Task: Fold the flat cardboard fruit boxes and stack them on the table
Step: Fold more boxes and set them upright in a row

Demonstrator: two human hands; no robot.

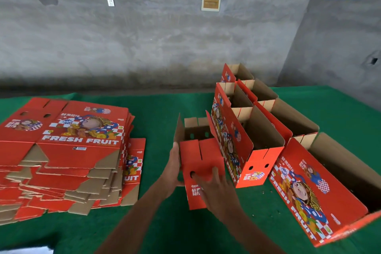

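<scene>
On the left of the green-covered worktop [160,113] lay the stack of flat fruit boxes [61,156], red printed faces up, their brown flaps splayed out unevenly toward the near edge. That pile looked loose enough that pulling the next sheet carelessly could drag several with it or send the lower ones sliding off the front.

At the centre stood the half-formed box [198,150], its far end open and one brown wall standing up at the left. The left hand [173,171] lay flat along its left side, fingers nearly straight, steadying rather than clutching. The right hand [214,189] rested spread over the red end panel, fingertips close to a finger hole, pressing the panel. I judged the risk to be here: if that panel was pushed before its tabs lined up, the card could crease off the score line, or the standing wall could spring back and the box collapse flat.

To the right stood the folded boxes [257,130] in close rows, open tops upward, the nearest touching the one being formed. A hard shove on the new box could tip that neighbour and knock the row askew.
</scene>
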